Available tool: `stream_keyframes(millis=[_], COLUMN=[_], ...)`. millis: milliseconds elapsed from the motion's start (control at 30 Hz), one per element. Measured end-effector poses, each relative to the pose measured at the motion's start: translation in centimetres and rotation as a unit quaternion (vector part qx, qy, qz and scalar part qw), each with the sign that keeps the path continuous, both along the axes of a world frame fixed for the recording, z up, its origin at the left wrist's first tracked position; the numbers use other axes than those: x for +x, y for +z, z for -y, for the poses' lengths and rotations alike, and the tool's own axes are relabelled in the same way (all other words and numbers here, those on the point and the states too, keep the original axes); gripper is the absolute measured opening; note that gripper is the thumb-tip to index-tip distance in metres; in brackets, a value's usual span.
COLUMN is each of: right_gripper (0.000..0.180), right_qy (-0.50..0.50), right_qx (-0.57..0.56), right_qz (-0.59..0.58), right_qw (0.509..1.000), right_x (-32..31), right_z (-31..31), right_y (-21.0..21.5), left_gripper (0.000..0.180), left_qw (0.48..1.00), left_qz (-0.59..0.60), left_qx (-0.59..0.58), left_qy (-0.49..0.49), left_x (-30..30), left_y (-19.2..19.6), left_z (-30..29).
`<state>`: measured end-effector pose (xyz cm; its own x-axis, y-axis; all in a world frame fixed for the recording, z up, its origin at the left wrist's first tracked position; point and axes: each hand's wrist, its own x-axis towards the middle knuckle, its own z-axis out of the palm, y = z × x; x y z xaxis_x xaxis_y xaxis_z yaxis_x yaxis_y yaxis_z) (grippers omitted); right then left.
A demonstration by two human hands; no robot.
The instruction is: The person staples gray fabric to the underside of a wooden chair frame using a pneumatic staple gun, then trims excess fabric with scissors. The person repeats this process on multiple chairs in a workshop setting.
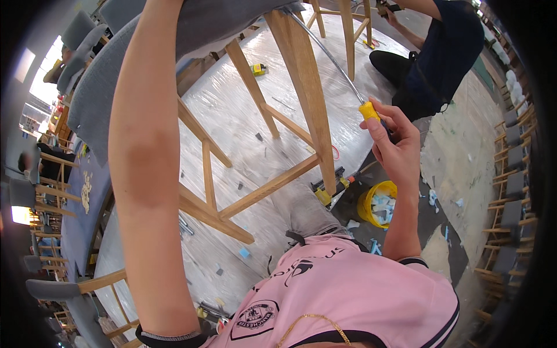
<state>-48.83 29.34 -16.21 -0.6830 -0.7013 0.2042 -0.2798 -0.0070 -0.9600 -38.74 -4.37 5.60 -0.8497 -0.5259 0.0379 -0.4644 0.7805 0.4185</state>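
Plastic-covered surface [212, 98]: chair [226, 23], legs [304, 98] on, fastening seemingly unfinished; right hand [400, 142] grips screwdriver [368, 110], two o'clock; left hand unseen, grip unknown.

Bright, with glare on plastic sheeting [210, 100]

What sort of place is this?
Probably a furniture workshop or chair factory: the right hand holds a long screwdriver up to a wooden-legged chair, more chairs line the right side, and a yellow bucket holds scraps.
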Motion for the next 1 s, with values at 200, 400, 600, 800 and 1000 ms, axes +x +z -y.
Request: stream_keyframes(millis=[200,400,600,800,1000], right_gripper=[0.034,0.037,0.038,0.037,0.035], right_qy=[-0.008,-0.008,0.03,-0.009,-0.002], right_qx=[-0.088,-0.174,-0.141,-0.124,-0.105], right_qz=[0.002,0.053,0.04,-0.064,-0.015], right_qw=[0.996,0.983,0.989,0.99,0.994], right_x=[1.2,2.6,0.1,-0.5,-0.1], right_z=[2.9,8.7,7.3,3.3,3.3], right_y=[-2.8,-9.1,-8.7,-7.0,-4.9], left_gripper=[0.068,0.067,0.069,0.07,0.069], left_qw=[0.994,0.989,0.99,0.989,0.992], left_qz=[0.028,0.003,-0.033,-0.019,-0.012], left_qx=[-0.091,-0.127,-0.048,-0.12,-0.093], left_qy=[-0.054,-0.077,-0.125,-0.085,-0.082], left_x=[0.2,0.0,0.1,0.3,0.6], left_y=[0.0,-0.5,-0.8,-0.5,0.2], left_z=[0.1,0.2,2.6,1.5,1.4])
